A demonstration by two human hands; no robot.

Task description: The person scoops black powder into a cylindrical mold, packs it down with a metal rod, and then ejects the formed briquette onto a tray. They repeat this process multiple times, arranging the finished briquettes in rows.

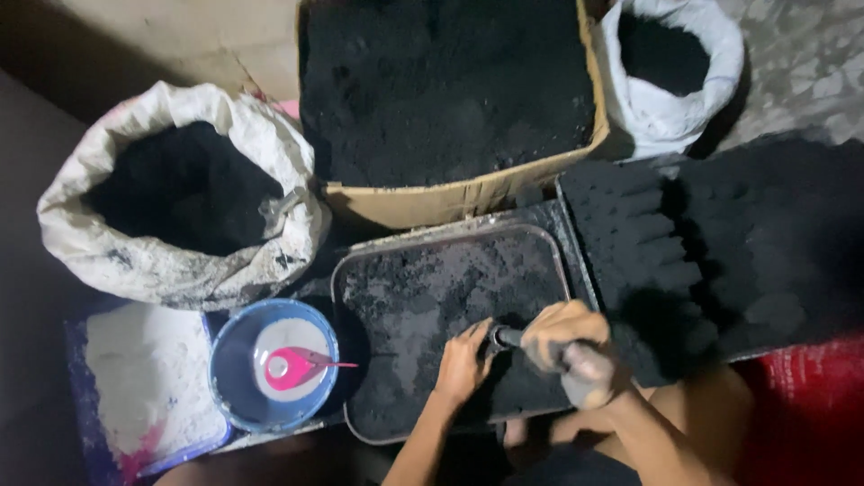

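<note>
On the floor [810,63] stood a metal tray [346,270] of black powder in the near middle, a cardboard box [468,193] behind it, a white sack [162,261] at left, a smaller sack [675,117] far right, and a blue bowl [229,360] near left.
</note>
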